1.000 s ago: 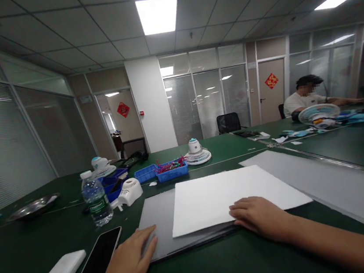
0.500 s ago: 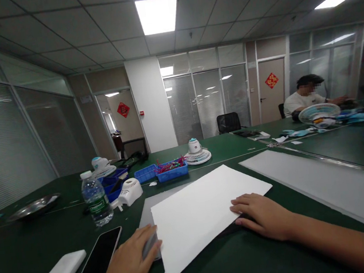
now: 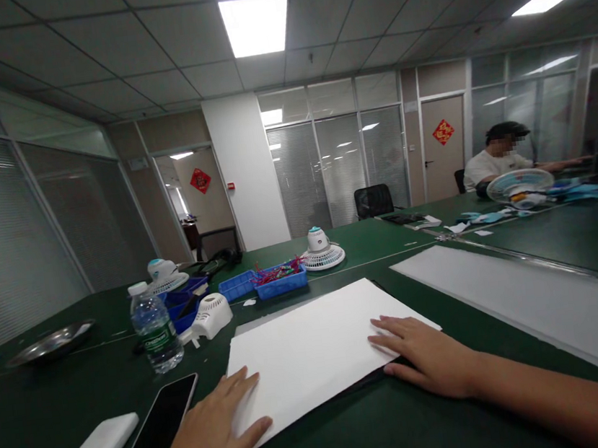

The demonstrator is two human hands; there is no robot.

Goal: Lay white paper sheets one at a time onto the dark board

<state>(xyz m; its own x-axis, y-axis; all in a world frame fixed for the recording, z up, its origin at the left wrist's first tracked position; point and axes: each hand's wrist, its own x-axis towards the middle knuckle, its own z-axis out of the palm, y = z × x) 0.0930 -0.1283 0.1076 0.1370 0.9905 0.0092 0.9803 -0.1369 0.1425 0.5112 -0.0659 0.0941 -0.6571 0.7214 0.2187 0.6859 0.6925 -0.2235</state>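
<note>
Pinned the white sheet (image 3: 313,338) flat on the green table (image 3: 358,442) with the left hand (image 3: 210,438) at its 7 o'clock corner and the right hand (image 3: 429,353) at its 4 o'clock edge, both palms down, fingers spread wide and gripping nothing, evidently to stop sliding on the grey board (image 3: 272,317) beneath. Left open room at 6 o'clock only; hemmed in by the phone (image 3: 151,438) at 9 o'clock, the water bottle (image 3: 151,329) at 10 o'clock and the grey panel (image 3: 532,304) at 2 o'clock.
</note>
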